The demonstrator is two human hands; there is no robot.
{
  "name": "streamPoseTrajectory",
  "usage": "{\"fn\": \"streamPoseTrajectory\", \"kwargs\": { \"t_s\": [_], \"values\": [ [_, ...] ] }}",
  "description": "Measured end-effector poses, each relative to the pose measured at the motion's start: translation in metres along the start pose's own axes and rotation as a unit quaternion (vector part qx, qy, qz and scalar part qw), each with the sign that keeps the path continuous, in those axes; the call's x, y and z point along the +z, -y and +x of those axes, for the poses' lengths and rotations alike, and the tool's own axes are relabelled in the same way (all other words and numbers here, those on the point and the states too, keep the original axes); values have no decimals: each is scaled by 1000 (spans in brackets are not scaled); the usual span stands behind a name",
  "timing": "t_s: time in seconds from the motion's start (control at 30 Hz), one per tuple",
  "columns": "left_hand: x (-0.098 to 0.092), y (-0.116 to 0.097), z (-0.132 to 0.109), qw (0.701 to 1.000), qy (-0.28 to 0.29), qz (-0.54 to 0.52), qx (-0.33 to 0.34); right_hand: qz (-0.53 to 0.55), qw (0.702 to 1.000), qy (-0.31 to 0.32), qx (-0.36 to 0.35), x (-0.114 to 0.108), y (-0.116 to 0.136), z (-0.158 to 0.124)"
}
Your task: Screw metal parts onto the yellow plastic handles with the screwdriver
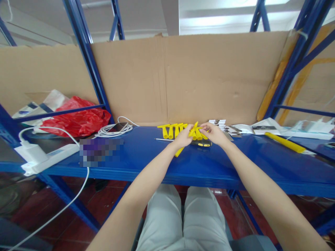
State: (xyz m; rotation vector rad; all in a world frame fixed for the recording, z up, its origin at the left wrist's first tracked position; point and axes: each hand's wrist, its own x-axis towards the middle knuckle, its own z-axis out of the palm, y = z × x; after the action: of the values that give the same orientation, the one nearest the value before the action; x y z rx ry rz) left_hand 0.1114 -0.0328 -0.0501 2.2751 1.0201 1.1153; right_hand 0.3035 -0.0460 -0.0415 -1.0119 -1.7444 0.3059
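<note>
Both my hands meet over the blue shelf (146, 157). My left hand (183, 137) is closed round a long yellow plastic piece (193, 129) that sticks out above and below my fingers. My right hand (213, 132) pinches the upper end of the same yellow piece. Several more yellow pieces (172, 130) lie in a row just behind my hands, against the cardboard. A dark tool with yellow marks (202, 143) lies under my right hand, and a thin metal rod (163, 139) lies to the left of my left hand.
A cardboard wall (183, 76) backs the shelf. At left lie a red plastic bag (78, 118), a coiled white cable with a phone (115, 129) and a white power strip (44, 157). At right lie papers (261, 127) and a long yellow stick (285, 142). Blue uprights (86, 52) frame the bay.
</note>
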Motion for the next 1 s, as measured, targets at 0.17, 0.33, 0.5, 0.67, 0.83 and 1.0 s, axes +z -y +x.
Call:
{"fn": "streamPoseTrajectory", "kwargs": {
  "t_s": [0.17,0.33,0.5,0.67,0.83,1.0],
  "values": [
    [4,0,1,1000,1,16,25,36,999,-23,4,6,8,-3],
    [4,-2,0,999,19,6,44,47,998,-31,10,7,10,-5],
    [3,-7,-4,999,28,-19,37,38,999,-30,11,8,9,-5],
    [2,-11,-7,998,42,-56,5,29,999,-28,11,9,9,-6],
    [3,-9,-7,994,56,-96,-17,16,1000,-25,-4,9,6,-6],
    [6,-4,-4,983,77,-159,-55,-27,999,-11,-34,10,-2,-3]
  ]
}}
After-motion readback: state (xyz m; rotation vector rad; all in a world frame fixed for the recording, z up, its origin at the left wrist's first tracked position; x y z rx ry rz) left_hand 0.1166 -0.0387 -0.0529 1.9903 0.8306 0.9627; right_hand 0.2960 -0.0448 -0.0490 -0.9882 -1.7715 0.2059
